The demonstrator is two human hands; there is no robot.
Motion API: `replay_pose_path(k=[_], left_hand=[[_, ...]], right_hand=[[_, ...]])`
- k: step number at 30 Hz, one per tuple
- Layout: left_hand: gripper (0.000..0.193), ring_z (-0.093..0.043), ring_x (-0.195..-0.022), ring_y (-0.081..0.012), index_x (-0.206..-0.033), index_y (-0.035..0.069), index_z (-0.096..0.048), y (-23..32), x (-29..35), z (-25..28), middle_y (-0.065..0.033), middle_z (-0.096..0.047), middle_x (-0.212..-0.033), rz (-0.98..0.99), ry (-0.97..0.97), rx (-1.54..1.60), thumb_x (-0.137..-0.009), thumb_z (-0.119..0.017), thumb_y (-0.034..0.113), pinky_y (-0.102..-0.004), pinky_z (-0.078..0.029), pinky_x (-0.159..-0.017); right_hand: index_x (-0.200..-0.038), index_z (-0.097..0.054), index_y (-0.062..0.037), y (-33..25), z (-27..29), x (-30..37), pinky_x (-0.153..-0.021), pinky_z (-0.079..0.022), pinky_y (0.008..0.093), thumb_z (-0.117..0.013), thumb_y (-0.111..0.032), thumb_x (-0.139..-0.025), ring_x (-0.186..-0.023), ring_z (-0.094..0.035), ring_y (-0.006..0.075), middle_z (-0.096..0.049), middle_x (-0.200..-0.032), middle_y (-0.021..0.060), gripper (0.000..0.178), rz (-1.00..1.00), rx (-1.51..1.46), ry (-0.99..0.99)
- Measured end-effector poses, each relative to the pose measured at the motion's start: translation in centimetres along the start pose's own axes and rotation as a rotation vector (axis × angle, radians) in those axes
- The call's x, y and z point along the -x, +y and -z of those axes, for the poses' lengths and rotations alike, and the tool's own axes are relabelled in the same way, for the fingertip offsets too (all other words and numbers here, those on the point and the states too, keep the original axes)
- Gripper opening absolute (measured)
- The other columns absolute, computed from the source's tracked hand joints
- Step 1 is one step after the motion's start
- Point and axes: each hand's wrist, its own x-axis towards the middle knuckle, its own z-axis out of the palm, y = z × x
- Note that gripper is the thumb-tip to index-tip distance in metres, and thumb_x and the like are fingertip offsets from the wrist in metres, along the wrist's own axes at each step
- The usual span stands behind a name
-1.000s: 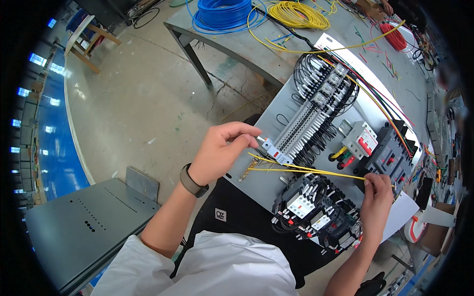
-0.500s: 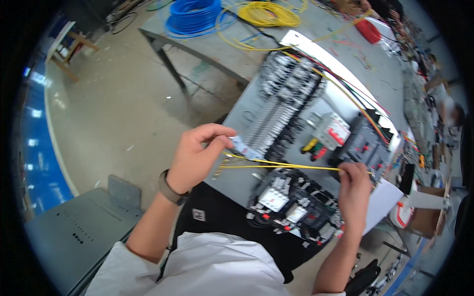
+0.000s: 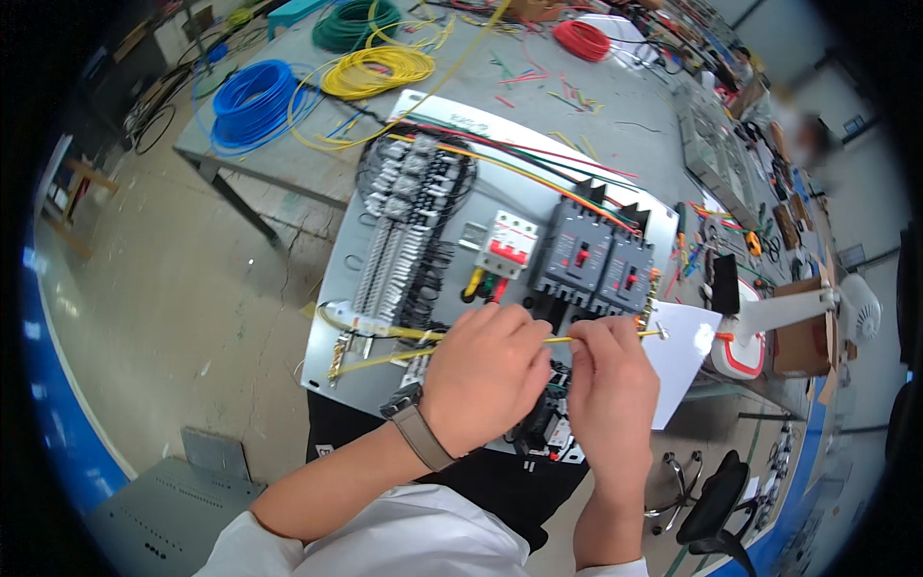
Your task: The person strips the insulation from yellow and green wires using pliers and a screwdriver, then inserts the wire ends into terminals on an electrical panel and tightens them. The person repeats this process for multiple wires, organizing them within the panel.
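Because the back of our left hand (image 3: 488,380) is facing up and covering its fingers, we are not managing to tell whether it is gripping anything. Our right hand (image 3: 613,385) is pinching the yellow wire (image 3: 558,338) between thumb and fingertips; the wire is spanning the gap between both hands, its metal-tipped end poking out just right of the grip. We are holding the left forearm slantwise, a watch (image 3: 421,433) circling its wrist, and the right forearm nearly upright. Below the grip, black contactors (image 3: 543,428) are showing only in part. Just beyond it, dark grey breakers (image 3: 575,258) and a white breaker with red levers (image 3: 508,245) are sitting on the grey panel (image 3: 490,195); farther left, a terminal row (image 3: 394,269) is looking blurred. Handwriting is running along the panel's far edge, its strokes hard to make out. Beyond, on the table (image 3: 625,106), blue (image 3: 252,101) and red coils (image 3: 581,40) are lying.
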Motion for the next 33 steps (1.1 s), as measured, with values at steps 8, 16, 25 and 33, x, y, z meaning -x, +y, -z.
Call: replay_pose_path(k=[8, 16, 25, 33], left_hand=[[0.01, -0.064, -0.067, -0.0295, -0.095, 0.002, -0.072, 2.0, -0.4, 0.6, -0.0105, -0.066, -0.078, 0.065, -0.033, 0.039, -0.087, -0.071, 0.007, -0.0389, -0.051, -0.06], [0.005, -0.063, -0.061, -0.0254, -0.089, 0.001, -0.074, 2.1, 1.2, 0.8, -0.0106, -0.066, -0.072, 0.069, 0.02, 0.093, -0.085, -0.072, 0.004, -0.0359, -0.048, -0.055], [0.007, -0.055, -0.054, -0.0191, -0.09, 0.0, -0.075, 2.1, 2.1, 1.7, -0.0082, -0.065, -0.069, 0.083, 0.058, 0.176, -0.083, -0.074, 0.001, -0.0318, -0.041, -0.049], [0.006, -0.052, -0.053, -0.0136, -0.091, 0.001, -0.076, 3.5, 2.2, 3.4, -0.0065, -0.065, -0.068, 0.165, -0.022, 0.271, -0.085, -0.074, 0.002, -0.029, -0.039, -0.048]], right_hand=[[-0.102, -0.07, -0.0024, -1.0, 1.4, 1.0, -0.072, -0.05, 0.0425, -0.069, 0.0, -0.087, -0.085, -0.065, 0.0319, -0.063, -0.098, 0.0124, 0.015, 0.016, -0.104, 0.002], [-0.103, -0.072, -0.0038, -1.5, 1.3, 2.5, -0.073, -0.05, 0.0407, -0.07, 0.0, -0.084, -0.083, -0.064, 0.0303, -0.064, -0.099, 0.0097, 0.019, 0.045, -0.132, 0.021], [-0.105, -0.074, -0.0026, -1.2, 0.7, 5.0, -0.079, -0.052, 0.0328, -0.073, 0.004, -0.086, -0.087, -0.066, 0.022, -0.068, -0.107, 0.013, 0.02, 0.029, -0.496, 0.247], [-0.113, -0.07, 0.0099, 0.4, -0.1, 5.7, -0.088, -0.058, 0.0301, -0.066, 0.0, -0.098, -0.099, -0.071, 0.0196, -0.073, -0.112, 0.0189, 0.019, -0.43, -1.481, -0.024]])
